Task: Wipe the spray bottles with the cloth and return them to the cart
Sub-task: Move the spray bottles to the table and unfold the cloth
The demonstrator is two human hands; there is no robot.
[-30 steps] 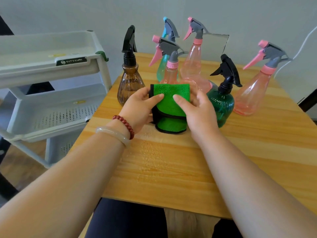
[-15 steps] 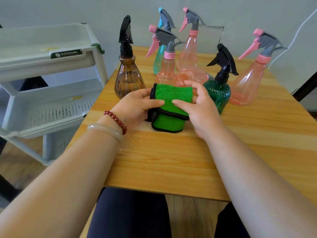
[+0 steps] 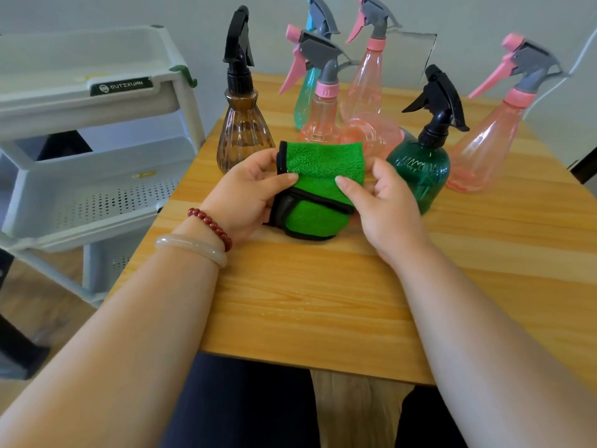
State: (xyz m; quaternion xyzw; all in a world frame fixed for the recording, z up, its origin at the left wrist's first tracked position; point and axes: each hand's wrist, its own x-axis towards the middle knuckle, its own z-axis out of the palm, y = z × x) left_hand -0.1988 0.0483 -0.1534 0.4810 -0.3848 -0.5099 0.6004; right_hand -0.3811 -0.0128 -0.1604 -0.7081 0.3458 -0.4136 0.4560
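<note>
Barely started: left hand (image 3: 248, 192) and right hand (image 3: 384, 205) pinch the green cloth (image 3: 319, 176) — spray bottles (image 3: 244, 134) all on the table (image 3: 323, 302), none in the cart (image 3: 97, 202).

The one camera rides on the person's head, facing forward and tilted down along both bare forearms. It sits close in. The green cloth (image 3: 319, 163), pinched between the left hand (image 3: 245, 195) and right hand (image 3: 384, 205), falls just above the frame's centre. The wooden surface (image 3: 323, 302) runs away beneath them. The spray bottles (image 3: 244, 134) stand along the top, with two nozzles cut by the edge. The cart (image 3: 80, 101) fills the left side and the person's lap (image 3: 242, 405) the bottom. The wide lens makes the cart's posts lean.
</note>
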